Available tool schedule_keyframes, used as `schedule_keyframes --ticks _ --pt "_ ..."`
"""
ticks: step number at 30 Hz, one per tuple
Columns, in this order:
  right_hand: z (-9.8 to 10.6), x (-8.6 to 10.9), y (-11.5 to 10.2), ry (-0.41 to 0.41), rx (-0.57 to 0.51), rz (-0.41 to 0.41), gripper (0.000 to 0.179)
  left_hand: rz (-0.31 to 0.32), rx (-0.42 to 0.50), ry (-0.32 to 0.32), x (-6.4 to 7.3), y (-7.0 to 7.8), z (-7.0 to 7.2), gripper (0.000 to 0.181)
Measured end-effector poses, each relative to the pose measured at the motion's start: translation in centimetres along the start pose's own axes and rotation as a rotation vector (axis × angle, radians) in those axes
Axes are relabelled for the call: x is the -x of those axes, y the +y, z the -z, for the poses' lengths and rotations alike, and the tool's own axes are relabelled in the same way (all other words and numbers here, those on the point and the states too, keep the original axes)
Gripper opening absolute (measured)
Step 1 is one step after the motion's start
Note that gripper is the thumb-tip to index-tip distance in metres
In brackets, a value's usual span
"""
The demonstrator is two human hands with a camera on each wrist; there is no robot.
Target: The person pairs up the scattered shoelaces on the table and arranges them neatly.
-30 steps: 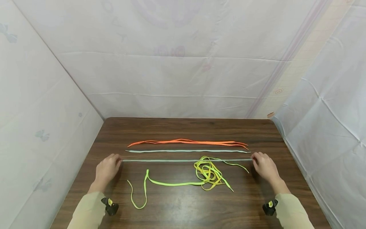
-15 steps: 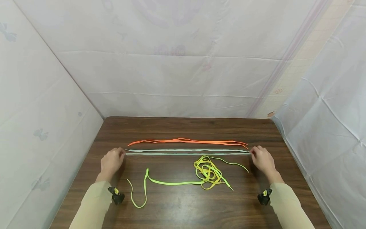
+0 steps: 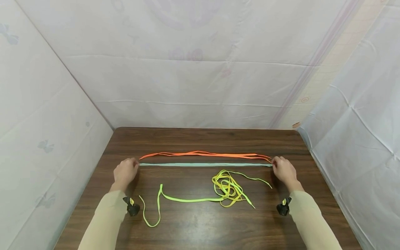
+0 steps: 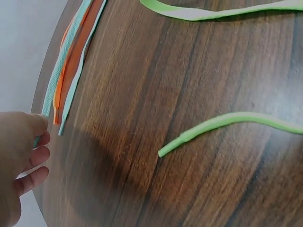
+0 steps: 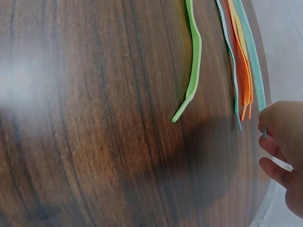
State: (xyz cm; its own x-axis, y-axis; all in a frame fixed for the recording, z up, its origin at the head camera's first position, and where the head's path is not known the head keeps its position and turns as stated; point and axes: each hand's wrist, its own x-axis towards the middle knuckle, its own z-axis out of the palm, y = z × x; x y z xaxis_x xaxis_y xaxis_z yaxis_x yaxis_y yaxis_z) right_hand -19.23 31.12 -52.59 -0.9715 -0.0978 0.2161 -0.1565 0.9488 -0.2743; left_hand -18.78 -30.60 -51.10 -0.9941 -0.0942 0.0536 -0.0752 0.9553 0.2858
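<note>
My left hand (image 3: 125,172) pinches one end of a flat mint-green shoelace (image 4: 57,68) between thumb and finger. At its other end, the right hand (image 3: 285,172) pinches the same lace, its tip showing under the fingers in the right wrist view. Stretched straight, this lace hangs above the table. A second mint shoelace (image 5: 232,59) lies on the tabletop; in the head view the two overlap almost into one line. Just beyond lie orange shoelaces (image 3: 231,155), roughly parallel to the mint ones.
A yellow-green shoelace (image 3: 193,200) trails across the nearer tabletop, joining a loose yellow and green tangle (image 3: 229,189) right of centre. The brown wooden table (image 3: 200,236) has a rounded far edge. White sheeting (image 3: 187,83) hangs behind and along both sides.
Both hands have moved away from the body, carrying the taut mint shoelace from over the tangle's top to over the lying mint one. The other laces have stayed put.
</note>
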Motion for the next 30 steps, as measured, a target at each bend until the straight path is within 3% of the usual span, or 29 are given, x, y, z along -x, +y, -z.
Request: schedule_keyframes --ticks 12,30 --pt "0.0 -1.0 -0.6 -0.062 -0.01 -0.068 0.005 0.048 -0.012 -0.068 -1.2 1.0 -0.4 0.012" --pt "-1.5 -0.6 -0.7 -0.123 -0.002 -0.092 0.004 0.046 -0.007 -0.034 -0.7 1.0 -1.1 0.01"
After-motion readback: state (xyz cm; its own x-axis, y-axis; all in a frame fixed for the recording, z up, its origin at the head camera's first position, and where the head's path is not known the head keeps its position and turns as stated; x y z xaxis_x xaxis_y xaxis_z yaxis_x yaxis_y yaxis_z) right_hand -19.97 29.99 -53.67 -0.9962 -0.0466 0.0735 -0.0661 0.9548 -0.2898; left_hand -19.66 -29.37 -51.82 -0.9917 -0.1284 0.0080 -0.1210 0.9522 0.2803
